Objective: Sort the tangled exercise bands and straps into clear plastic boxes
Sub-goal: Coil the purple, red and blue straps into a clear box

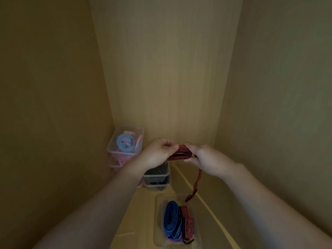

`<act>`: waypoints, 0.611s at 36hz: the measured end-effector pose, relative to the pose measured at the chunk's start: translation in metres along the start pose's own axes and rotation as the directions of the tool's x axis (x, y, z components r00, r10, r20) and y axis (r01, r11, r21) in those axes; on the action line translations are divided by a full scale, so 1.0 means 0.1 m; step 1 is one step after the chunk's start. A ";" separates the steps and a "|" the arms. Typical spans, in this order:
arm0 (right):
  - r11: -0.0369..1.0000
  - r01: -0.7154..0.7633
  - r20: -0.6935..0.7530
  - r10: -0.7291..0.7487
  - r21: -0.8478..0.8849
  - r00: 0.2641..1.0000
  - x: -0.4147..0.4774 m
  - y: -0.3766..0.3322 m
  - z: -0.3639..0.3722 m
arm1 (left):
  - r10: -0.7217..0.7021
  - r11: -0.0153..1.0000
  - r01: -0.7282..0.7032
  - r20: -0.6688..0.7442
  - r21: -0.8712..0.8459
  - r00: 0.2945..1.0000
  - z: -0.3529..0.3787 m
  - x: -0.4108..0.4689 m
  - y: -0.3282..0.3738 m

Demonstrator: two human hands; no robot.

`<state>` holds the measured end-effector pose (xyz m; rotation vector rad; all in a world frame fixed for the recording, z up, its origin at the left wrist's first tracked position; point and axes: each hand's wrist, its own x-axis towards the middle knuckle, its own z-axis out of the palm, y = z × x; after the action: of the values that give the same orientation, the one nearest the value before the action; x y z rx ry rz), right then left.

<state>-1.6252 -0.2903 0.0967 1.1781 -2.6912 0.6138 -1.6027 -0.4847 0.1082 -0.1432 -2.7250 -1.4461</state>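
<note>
Wooden cabinet [161, 69], both hands gripping folded red strap [181, 153]

Our boxes and straps inside the cupboard, from back to front.

In the back left corner we see a stack of boxes [112, 141] with coiled bands [125, 141] in the top one. Just right of it and nearer to us stands a second stack [158, 177]. In front of both, the near box [157, 212] lies on the cupboard floor [136, 212], holding two rolled straps side by side [172, 220]. Above the second stack, our left hand [158, 152] and right hand [206, 160] hold the folded strap [180, 152] between them; its loose end [196, 184] hangs down to the near box's far edge.
</note>
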 end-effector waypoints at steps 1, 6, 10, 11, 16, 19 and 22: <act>1.000 0.014 0.022 -0.014 -0.001 1.000 0.01 -0.01 0.00 | 0.018 0.999 -0.020 0.059 0.039 0.998 -0.01 -0.02 -0.01; 1.000 0.022 0.096 -0.021 -0.007 0.995 0.02 -0.04 -0.02 | 0.023 0.993 -0.047 0.220 0.104 0.975 -0.03 -0.05 -0.01; 0.998 -0.028 -0.004 0.028 0.051 1.000 0.01 -0.06 -0.08 | 0.030 0.998 -0.021 0.161 -0.056 0.986 0.00 -0.03 -0.01; 0.996 -0.034 -0.049 0.038 0.079 0.998 0.01 -0.06 -0.09 | 0.028 0.991 -0.009 0.133 -0.136 0.991 0.02 -0.03 -0.01; 0.990 -0.069 -0.121 0.084 0.121 0.989 0.01 -0.11 -0.07 | 0.007 0.975 -0.005 0.006 -0.221 1.000 0.11 -0.02 0.00; 0.986 -0.121 -0.128 0.135 0.116 0.982 0.03 -0.15 -0.04 | -0.014 0.966 0.010 -0.015 -0.260 1.000 0.13 -0.01 0.02; 0.983 -0.144 -0.124 0.158 0.114 0.980 0.07 -0.16 0.01 | -0.039 0.939 0.039 0.008 -0.341 0.999 0.13 -0.02 0.04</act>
<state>-1.6180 -0.3049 0.1030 0.9230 -2.6807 0.8340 -1.6003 -0.4715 0.1044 -0.1033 -2.4644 -1.9186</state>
